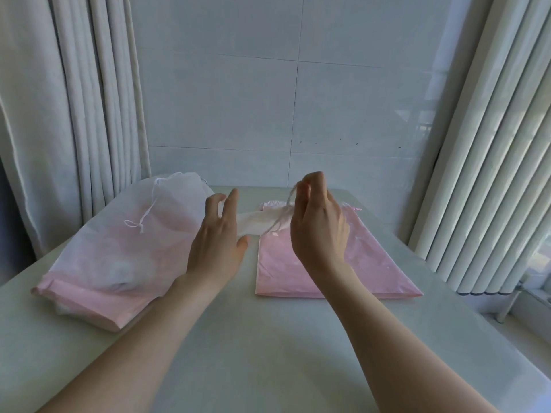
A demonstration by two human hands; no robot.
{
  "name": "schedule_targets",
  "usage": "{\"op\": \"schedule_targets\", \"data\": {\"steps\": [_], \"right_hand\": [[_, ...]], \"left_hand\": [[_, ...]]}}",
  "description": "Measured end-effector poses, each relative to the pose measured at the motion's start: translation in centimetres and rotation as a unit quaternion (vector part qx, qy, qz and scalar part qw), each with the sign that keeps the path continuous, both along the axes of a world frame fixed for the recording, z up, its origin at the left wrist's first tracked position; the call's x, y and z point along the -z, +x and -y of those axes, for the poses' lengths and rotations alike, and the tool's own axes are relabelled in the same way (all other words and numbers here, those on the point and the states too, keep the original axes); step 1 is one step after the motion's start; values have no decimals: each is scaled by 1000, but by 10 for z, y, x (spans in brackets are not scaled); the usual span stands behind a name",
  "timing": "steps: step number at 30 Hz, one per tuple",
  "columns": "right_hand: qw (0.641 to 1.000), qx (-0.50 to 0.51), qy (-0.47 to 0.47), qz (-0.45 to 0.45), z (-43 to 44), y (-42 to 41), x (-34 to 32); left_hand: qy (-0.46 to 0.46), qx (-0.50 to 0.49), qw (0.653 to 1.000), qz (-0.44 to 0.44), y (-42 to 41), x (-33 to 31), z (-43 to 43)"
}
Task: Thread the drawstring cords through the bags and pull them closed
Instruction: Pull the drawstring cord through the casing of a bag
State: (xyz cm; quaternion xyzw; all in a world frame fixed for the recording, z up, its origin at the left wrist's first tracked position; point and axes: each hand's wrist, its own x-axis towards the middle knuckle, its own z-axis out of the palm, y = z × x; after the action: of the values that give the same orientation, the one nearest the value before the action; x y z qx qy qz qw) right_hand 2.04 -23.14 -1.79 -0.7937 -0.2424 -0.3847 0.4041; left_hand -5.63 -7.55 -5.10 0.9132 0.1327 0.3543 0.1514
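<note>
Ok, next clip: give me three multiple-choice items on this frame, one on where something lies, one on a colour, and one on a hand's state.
1. Where does the white mesh bag lie, relative to the flat pink bag? A on top of it; B to its left; C to its right.
2. The knotted cord on the white mesh bag is: A white; B black; C green.
3. The right hand is: A resting open in a lap; B holding scissors; C pinching a loose cord above the flat pink bag.

Answers: B, the mesh bag sits at the left, apart from the pink one; A, it shows white against the mesh; C, the fingertips are closed on the strand, which is lifted off the bag.
</note>
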Motion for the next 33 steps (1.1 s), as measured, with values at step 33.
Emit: {"op": "schedule_targets", "data": {"steps": [33], "right_hand": [[864, -260, 213, -374, 6, 0, -1]], "left_hand": [[-175, -178, 957, 149, -22, -101, 9]]}}
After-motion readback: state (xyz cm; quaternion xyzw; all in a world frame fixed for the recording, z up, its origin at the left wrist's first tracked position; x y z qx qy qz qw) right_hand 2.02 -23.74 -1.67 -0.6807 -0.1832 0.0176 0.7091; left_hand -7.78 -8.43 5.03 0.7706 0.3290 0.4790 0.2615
